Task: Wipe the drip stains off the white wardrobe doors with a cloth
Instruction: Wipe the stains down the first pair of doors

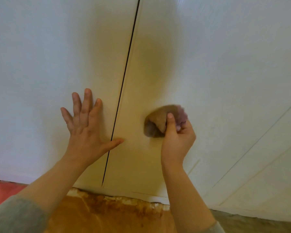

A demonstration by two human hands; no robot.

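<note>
- Cloth (158, 121) — bunched and blurred, likely soft and light; pressed on the right door (217, 64), near the gap.
- Right hand (176, 142) clutches it as a wad — probably the surest hold.
- Left hand (84, 128) lies flat, fingers spread, on the left door (40, 56).

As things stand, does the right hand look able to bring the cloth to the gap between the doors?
Probably yes: the right hand holds the cloth on bare door beside the gap; only the left hand's thumb crosses it lower down.
</note>
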